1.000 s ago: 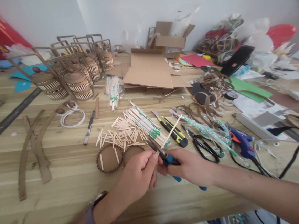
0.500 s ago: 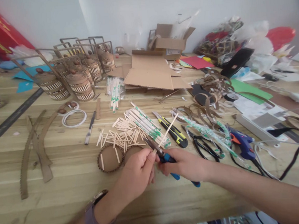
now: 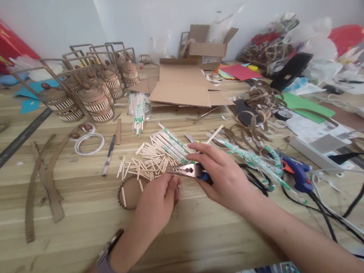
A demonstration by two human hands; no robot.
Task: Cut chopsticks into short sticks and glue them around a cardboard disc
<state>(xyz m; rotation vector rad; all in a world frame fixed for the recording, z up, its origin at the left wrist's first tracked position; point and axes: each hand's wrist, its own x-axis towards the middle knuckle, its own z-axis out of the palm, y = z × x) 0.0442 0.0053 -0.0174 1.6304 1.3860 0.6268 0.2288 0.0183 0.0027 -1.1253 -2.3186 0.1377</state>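
Note:
My right hand point(image 3: 224, 177) grips blue-handled pliers point(image 3: 184, 170), whose metal jaws point left over the edge of the stick pile. A pale wooden stick point(image 3: 216, 133) juts out behind its fingers; whether they hold it I cannot tell. Close by the jaw tips, my left hand point(image 3: 158, 199) is closed with thumb and finger pinched together, and what lies in the pinch is hidden. Just left of that hand lies a round cardboard piece with a ridged rim point(image 3: 130, 196) and short sticks on it. Short cut sticks point(image 3: 152, 162) are heaped beyond the hands.
Wrapped sticks point(image 3: 174, 143) lie beside the heap. To the right are a hot glue gun point(image 3: 296, 171) with cables and black-handled cutters point(image 3: 251, 177). Cardboard strips point(image 3: 52, 188) and a craft knife point(image 3: 109, 155) lie left; small lidded baskets point(image 3: 96, 105) stand behind.
My left hand has moved slightly left and away from me. My right hand has lifted, its fingers loosened and spread over the pliers, which now lie more level.

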